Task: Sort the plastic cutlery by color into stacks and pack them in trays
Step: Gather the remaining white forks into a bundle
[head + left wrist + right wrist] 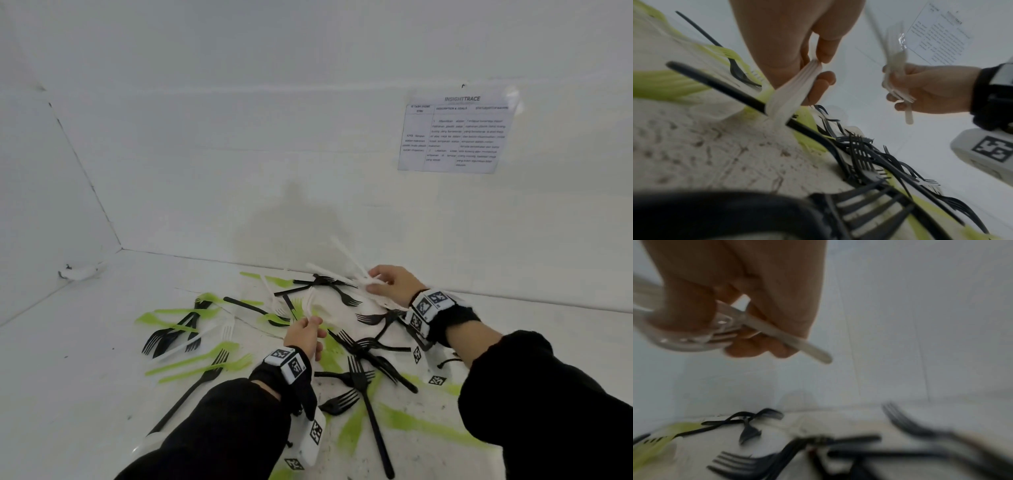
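Observation:
Black forks [366, 349], green forks [198, 363] and white forks [205, 337] lie mixed in a loose pile on the white table [85, 377]. My left hand [303, 334] pinches a white fork [795, 91] by one end, just above the pile's middle. My right hand [394, 282], at the pile's far side, grips a bunch of white forks [346, 270] whose handles fan up toward the wall. In the right wrist view the white bunch [764, 327] sits in curled fingers [756, 348].
White walls close in the table at the back and left. A printed sheet [455, 133] is taped to the back wall. Tagged white blocks [313, 442] hang at my wrists. Open table lies at the far left and right of the pile.

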A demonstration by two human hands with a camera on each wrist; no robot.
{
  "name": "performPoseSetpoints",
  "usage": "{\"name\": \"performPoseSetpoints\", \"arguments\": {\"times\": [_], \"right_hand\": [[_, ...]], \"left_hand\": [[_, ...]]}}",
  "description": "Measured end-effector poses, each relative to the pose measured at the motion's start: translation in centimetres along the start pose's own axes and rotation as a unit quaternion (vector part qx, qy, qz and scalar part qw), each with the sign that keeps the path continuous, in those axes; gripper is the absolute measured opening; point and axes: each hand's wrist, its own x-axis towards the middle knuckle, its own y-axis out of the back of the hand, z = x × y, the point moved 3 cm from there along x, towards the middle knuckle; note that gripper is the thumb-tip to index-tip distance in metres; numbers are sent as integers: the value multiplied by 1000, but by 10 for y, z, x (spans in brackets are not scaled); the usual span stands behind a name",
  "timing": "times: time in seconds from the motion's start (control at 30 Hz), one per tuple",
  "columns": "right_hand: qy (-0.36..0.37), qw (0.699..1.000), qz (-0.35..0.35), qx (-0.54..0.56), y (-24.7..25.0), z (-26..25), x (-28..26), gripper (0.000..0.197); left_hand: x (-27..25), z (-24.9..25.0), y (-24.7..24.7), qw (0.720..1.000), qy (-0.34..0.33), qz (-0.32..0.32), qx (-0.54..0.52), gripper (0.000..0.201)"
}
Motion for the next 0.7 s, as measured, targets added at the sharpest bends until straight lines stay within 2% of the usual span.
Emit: {"name": "performPoseSetpoints", "arguments": {"times": [0.1, 0.17, 0.23, 0.33, 0.43, 0.53, 0.7], "right_hand": [[48, 988, -112, -97, 18, -20, -21, 22], [58, 973, -142, -171, 26, -31, -33, 23], [68, 962, -153, -215, 29, -40, -43, 23], [78, 959, -136, -234, 28, -52, -51, 26], [71, 952, -132, -266, 19, -58, -56, 27], [76, 962, -104, -242, 12, -58, -63, 29], [80, 983, -21, -167, 25, -52, -72, 27]], "left_hand": [[-5, 5, 1, 1000, 11, -11, -22, 17], [-11, 8, 1, 998, 33, -31, -52, 19], [-22, 12, -1, 992, 53, -89, -75, 21], [-50, 17, -12, 978, 61, -194, -38, 23], [-72, 14, -22, 965, 83, -244, -43, 25], [-80, 8, -24, 968, 82, -228, -68, 24], [-81, -1, -15, 981, 75, -155, -93, 26]]}}
